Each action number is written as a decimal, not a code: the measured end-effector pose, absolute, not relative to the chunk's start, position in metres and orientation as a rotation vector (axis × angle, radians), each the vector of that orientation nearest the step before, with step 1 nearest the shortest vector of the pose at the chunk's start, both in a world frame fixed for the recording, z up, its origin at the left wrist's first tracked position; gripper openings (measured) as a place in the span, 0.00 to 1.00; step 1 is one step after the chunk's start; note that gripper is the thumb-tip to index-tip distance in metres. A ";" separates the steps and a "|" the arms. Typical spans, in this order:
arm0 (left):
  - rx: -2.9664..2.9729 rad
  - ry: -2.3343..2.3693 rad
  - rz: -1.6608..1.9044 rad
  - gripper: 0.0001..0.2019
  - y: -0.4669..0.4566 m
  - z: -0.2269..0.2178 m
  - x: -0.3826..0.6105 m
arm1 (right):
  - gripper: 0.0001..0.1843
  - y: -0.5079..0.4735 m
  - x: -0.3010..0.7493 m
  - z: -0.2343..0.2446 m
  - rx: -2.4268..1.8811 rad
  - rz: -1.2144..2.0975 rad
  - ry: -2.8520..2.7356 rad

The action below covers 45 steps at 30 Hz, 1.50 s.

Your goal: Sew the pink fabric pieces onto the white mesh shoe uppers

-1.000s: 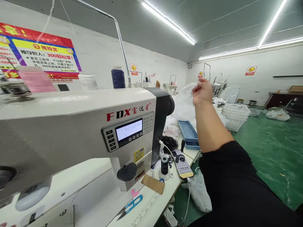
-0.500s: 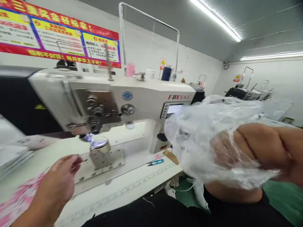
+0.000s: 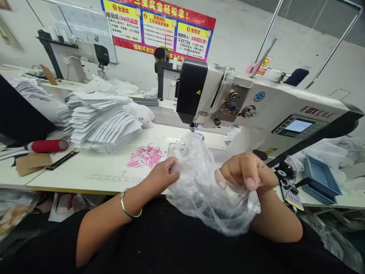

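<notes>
A crumpled clear plastic bag [image 3: 205, 190] rests over my lap at the front edge of the white sewing table [image 3: 94, 173]. My left hand [image 3: 162, 176], with a silver bracelet on its wrist, pinches the bag's left side. My right hand [image 3: 248, 175] is closed on the bag's upper right edge. Something white shows inside the bag but I cannot make it out. Directly behind the bag stands the white sewing machine [image 3: 256, 106], whose needle area sits just above it.
Small pink pieces [image 3: 146, 155] lie on the table left of the bag. A tall stack of white cut pieces [image 3: 99, 121] stands further left, with a red thread spool [image 3: 47, 145] and cardboard beside it. Blue trays [image 3: 321, 179] sit at the right. Another machine stands behind.
My view swung left from the machine's right end to its needle side. My right hand fetched the plastic bag from the right and brought it down to my lap, where my left hand took hold too.
</notes>
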<state>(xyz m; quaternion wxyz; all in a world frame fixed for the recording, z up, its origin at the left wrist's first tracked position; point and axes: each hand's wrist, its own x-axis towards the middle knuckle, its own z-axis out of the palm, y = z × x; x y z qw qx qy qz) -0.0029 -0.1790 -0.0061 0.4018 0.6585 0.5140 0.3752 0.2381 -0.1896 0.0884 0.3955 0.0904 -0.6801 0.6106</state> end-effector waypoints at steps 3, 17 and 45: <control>1.563 1.583 1.131 0.12 -0.178 -0.010 -0.044 | 0.11 -0.177 0.273 0.091 -0.381 0.929 -2.155; 1.709 1.540 0.854 0.39 -0.164 -0.030 -0.045 | 0.19 -0.180 0.237 0.086 -0.663 -0.303 -2.418; 2.045 2.093 0.294 0.40 -0.041 -0.099 -0.103 | 0.50 -0.076 0.132 -0.073 -1.627 0.553 -2.703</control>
